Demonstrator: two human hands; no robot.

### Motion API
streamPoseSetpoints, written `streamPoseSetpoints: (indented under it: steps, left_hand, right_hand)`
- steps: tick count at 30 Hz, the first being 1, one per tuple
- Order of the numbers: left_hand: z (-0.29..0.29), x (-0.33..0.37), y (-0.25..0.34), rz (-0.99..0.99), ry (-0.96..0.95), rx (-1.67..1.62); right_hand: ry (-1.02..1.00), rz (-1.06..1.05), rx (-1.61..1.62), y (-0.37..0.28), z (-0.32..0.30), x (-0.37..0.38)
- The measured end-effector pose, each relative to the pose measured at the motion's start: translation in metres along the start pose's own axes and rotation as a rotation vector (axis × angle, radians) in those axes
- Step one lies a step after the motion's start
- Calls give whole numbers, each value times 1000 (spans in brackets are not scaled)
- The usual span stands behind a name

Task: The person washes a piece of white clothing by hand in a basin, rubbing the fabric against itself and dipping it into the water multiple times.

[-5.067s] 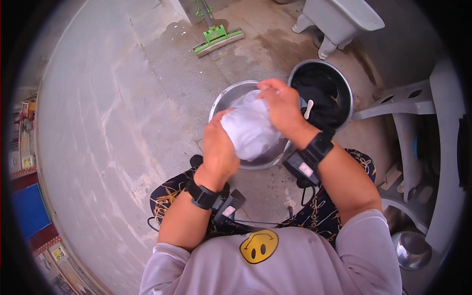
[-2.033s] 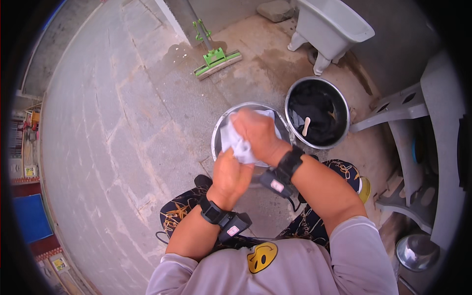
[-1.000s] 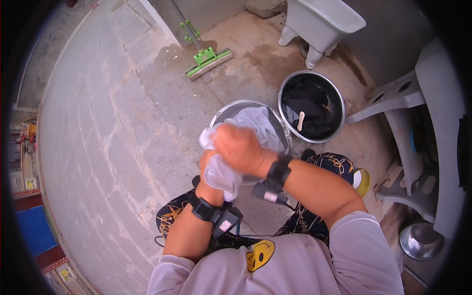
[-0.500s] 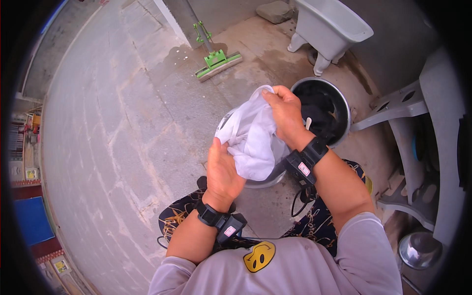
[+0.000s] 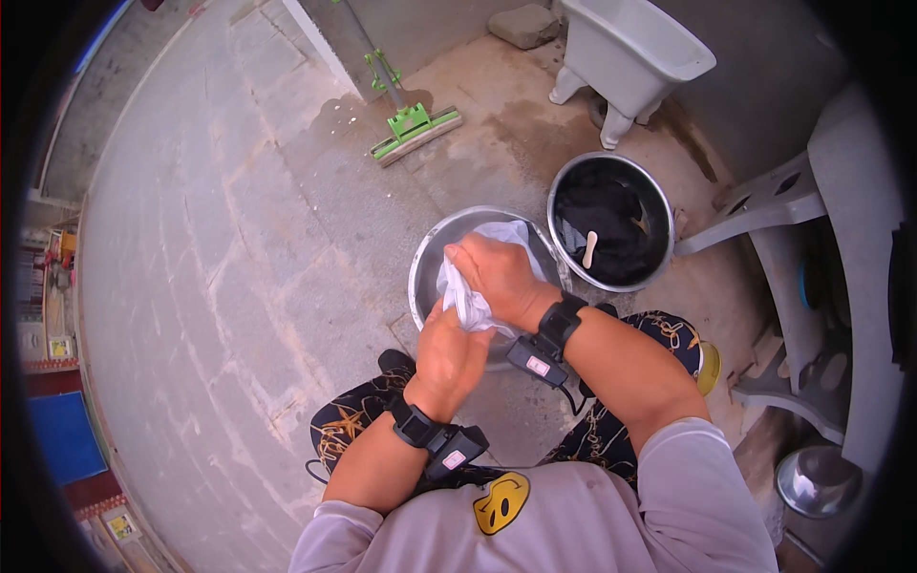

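Observation:
Both hands grip a wet-looking white cloth [image 5: 466, 304], bunched between them over a round metal basin [image 5: 426, 250]. My left hand [image 5: 446, 361] is closed on its lower part, at the basin's near left. Higher up and to the right, my right hand [image 5: 499, 275] has its fingers wrapped round another part of the cloth. More of the white fabric spreads behind the right hand, inside the basin. Whether the cloth is a garment cannot be made out. Most of the basin's inside is hidden by my hands and the cloth.
Right of it, a second metal basin [image 5: 669, 202] holds dark cloth with a pale brush-like handle [image 5: 589, 250] on top. A green sponge mop [image 5: 413, 122] rests on the floor ahead. A white footed tub [image 5: 626, 57], a stone [image 5: 524, 26] and a grey plastic stand [image 5: 793, 205] line the right side.
The cloth, held up and spread open before, is now lowered and bunched over the basin. My right hand has come down and left, closer to my left hand.

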State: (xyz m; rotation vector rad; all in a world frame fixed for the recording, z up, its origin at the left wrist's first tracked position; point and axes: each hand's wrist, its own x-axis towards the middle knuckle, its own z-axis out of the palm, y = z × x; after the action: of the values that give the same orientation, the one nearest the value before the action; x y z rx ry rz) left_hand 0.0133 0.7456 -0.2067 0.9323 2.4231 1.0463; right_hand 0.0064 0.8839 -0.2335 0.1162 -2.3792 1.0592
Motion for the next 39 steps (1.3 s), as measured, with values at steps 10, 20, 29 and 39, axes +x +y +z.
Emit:
streamPoseSetpoints:
  steps: [10,20,29,39]
  left_hand:
    - [15,3,-17,-256,209,-800]
    - [19,1,-37,-109,185,-589]
    - [-7,6,-55,-201,-8,-1371]
    - [-12,9,-24,-368,85,-1252]
  right_hand:
    - [1,15,16,2,22,-7]
    - [6,-7,48,1,26,-6]
    - [12,-244,310,-44,14,-1]
    - [-2,-36,178,-41,17,2]
